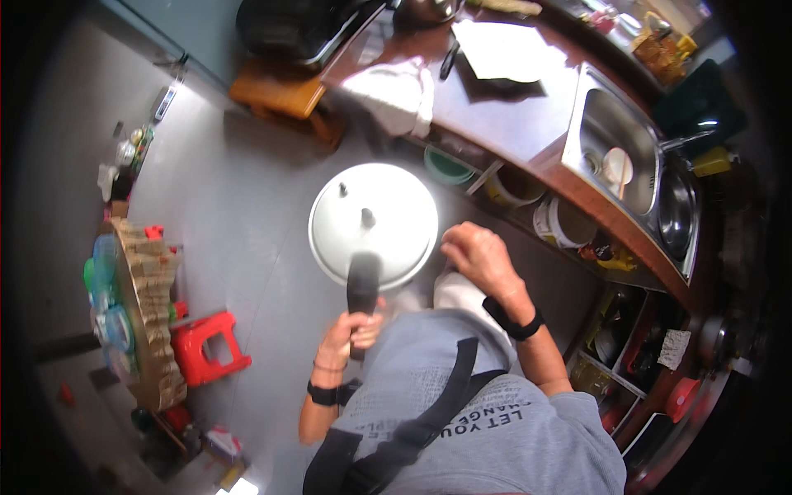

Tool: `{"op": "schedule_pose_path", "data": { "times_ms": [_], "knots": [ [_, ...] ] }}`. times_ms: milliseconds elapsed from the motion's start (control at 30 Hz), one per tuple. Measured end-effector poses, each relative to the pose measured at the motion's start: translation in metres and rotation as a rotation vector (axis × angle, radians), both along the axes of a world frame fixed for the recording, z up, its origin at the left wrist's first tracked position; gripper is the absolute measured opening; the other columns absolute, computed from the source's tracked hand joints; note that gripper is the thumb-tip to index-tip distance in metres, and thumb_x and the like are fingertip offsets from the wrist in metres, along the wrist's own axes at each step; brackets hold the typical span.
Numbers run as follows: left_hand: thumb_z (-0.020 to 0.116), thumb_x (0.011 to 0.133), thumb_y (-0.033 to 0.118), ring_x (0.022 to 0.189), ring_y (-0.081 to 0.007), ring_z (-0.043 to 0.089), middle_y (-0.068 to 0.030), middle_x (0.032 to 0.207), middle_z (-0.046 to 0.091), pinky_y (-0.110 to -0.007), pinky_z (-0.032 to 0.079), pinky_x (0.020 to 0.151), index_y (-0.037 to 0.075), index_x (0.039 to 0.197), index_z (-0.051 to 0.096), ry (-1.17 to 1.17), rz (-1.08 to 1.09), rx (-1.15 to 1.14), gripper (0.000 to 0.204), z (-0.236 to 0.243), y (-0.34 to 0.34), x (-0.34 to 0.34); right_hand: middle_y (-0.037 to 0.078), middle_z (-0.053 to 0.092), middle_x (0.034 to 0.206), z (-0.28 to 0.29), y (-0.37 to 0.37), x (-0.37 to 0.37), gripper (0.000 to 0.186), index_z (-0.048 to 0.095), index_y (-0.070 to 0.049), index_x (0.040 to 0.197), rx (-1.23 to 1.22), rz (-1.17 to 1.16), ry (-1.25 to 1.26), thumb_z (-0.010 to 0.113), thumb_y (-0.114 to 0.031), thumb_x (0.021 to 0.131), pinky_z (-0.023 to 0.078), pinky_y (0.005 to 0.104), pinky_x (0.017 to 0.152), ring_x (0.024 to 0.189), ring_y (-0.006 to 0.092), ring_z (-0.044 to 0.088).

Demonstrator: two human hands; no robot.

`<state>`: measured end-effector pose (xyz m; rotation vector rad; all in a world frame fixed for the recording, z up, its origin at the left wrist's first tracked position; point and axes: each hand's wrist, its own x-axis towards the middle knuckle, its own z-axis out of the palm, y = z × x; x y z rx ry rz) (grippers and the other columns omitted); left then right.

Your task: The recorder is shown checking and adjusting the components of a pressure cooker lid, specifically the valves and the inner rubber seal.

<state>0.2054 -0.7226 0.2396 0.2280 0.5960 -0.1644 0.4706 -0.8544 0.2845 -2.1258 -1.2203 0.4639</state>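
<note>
- While the left hand (356, 332) has its fingers wrapped round the black handle (364, 285), the white lidded pan (388, 235) is in front of the body, over the grey floor (247, 194).
- The right hand (483, 257) is just beside the pan's right edge, seemingly not touching it; its fingers are loosely bent, and with the palm hidden I cannot tell whether they hold anything.
- Done, as far as shows: the handle is gripped, and the lid (404, 194) with its dark knob (367, 218) covers the pan.
- Not done, judging by how things lie: the lid is not lifted, and the pan is not on the counter (528, 124) at the far right. The contents are hidden, so their state cannot be told.
- Right of the counter's white sheet (507, 51), the sink (610, 115) holds a pale bowl (617, 165); on the left stands a red stool (188, 351).
</note>
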Motion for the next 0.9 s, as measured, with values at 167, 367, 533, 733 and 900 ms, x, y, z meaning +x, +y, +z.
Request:
{"op": "schedule_pose_path", "data": {
  "times_ms": [167,367,533,733,900],
  "knots": [
    [0.050,0.081,0.002,0.040,-0.0038,0.030,0.0013,0.060,0.039,-0.020,0.024,0.037,0.005,0.112,0.044,0.000,0.079,-0.017,0.032,-0.005,-0.007,-0.006,0.013,0.057,0.077,-0.019,0.005,0.012,0.017,0.056,-0.007,0.084,-0.066,0.230,-0.106,0.065,-0.020,0.077,0.050,0.0430,0.061,0.071,0.0338,0.059],
    [0.053,0.085,0.007,0.040,-0.0054,0.028,0.0016,0.056,0.033,-0.021,0.024,0.038,0.003,0.109,0.047,-0.018,0.007,-0.009,0.025,-0.031,-0.004,0.009,0.015,0.057,0.088,-0.013,-0.014,0.047,0.017,0.056,-0.007,0.090,-0.166,0.213,-0.006,0.061,-0.020,0.080,0.049,0.0441,0.068,0.080,0.0353,0.058],
    [0.051,0.090,0.008,0.039,-0.0049,0.028,0.0049,0.053,0.031,-0.020,0.024,0.035,0.004,0.098,0.051,0.289,0.092,0.164,0.009,0.037,-0.017,0.061,0.015,0.058,0.094,0.014,-0.036,0.104,0.021,0.058,-0.007,0.096,-0.246,0.200,0.000,0.059,-0.023,0.083,0.048,0.0437,0.074,0.088,0.0356,0.058],
    [0.049,0.093,0.012,0.039,-0.0056,0.026,0.0045,0.053,0.030,-0.020,0.022,0.034,0.009,0.090,0.049,0.228,0.109,0.088,0.005,0.026,-0.006,0.084,0.015,0.063,0.093,0.073,-0.129,0.230,0.024,0.063,-0.007,0.096,-0.334,-0.070,-0.214,0.061,-0.026,0.082,0.050,0.0420,0.076,0.087,0.0326,0.060],
    [0.049,0.094,0.014,0.042,-0.0051,0.027,0.0042,0.057,0.031,-0.020,0.021,0.036,0.011,0.092,0.048,0.223,0.090,0.175,0.004,0.030,-0.001,0.096,0.010,0.065,0.094,0.190,-0.152,0.314,0.027,0.066,-0.012,0.098,-0.592,-0.423,-0.476,0.060,-0.033,0.082,0.050,0.0370,0.080,0.091,0.0260,0.062]
  ]
}}
